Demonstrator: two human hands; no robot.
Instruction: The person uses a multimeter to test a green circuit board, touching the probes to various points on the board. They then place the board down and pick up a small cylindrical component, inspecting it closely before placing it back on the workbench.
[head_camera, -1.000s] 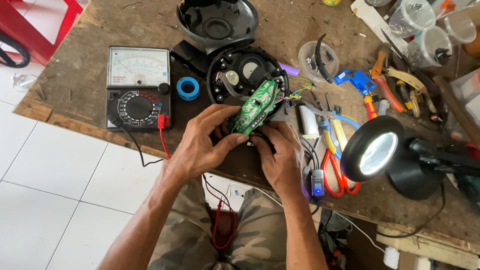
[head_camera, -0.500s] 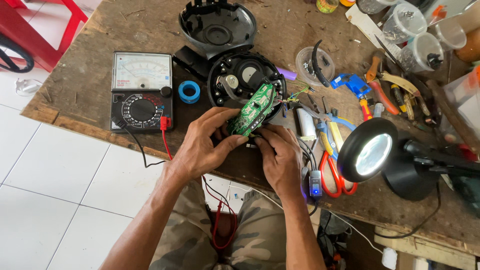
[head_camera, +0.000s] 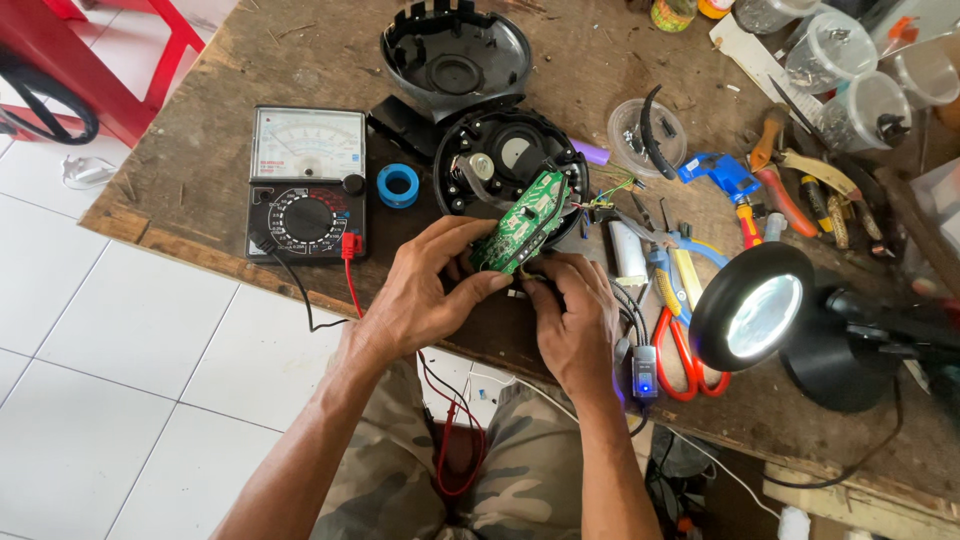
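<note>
Green circuit board (head_camera: 520, 222) sits tilted between both hands, over the near edge of the round black case (head_camera: 510, 165). Left hand (head_camera: 425, 290) pinches its lower end in a tight grip. Right hand (head_camera: 572, 315) pinches just below it. Wooden surface (head_camera: 200, 190) edge lies close below; scissors (head_camera: 680, 345) crowd the right.

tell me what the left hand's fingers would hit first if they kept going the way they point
The left hand points up and right, fingers already on the green circuit board. Past that, likely the round black housing behind it, though depth is hard to judge.
</note>
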